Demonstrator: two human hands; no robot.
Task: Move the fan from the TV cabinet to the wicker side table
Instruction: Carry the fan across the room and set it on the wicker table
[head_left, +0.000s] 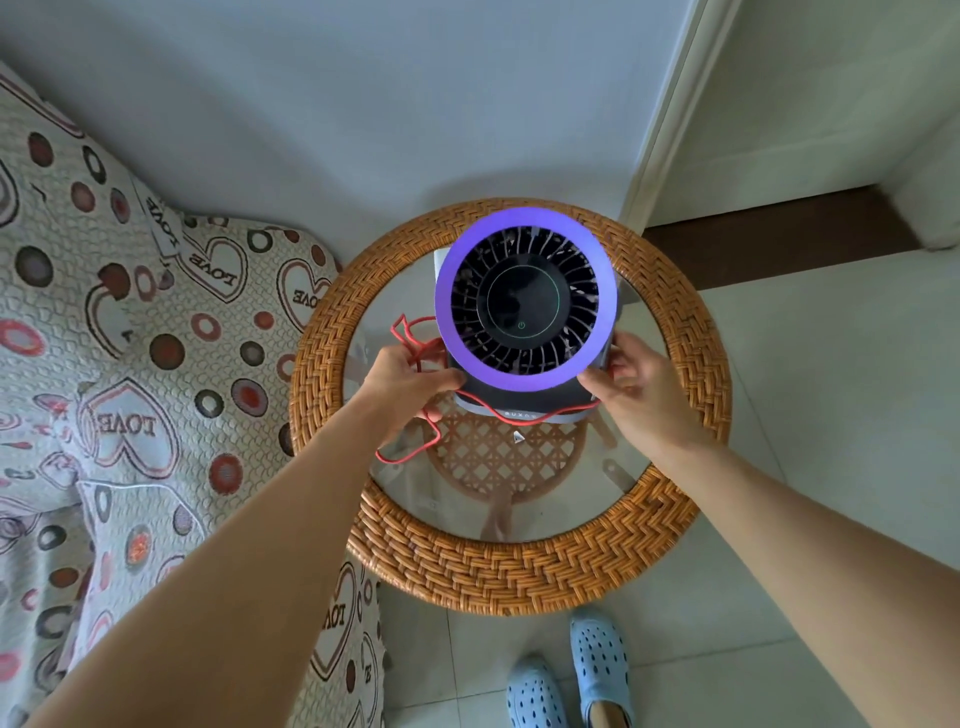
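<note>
The fan (525, 299), a small dark unit with a purple ring around black vanes, faces up at me over the glass top of the round wicker side table (519, 571). My left hand (410, 382) grips its left lower side, with loops of the red cord (415, 338) caught in the fingers. On the opposite side my right hand (636, 384) holds the fan's right edge. I cannot tell whether the fan's base touches the glass. The TV cabinet is out of view.
A sofa with a heart-and-circle patterned cover (104, 338) lies close on the left of the table. A grey wall (363, 104) stands behind, a white door frame (670, 130) at the back right. My feet in blue slippers (571, 680) stand on pale floor tiles.
</note>
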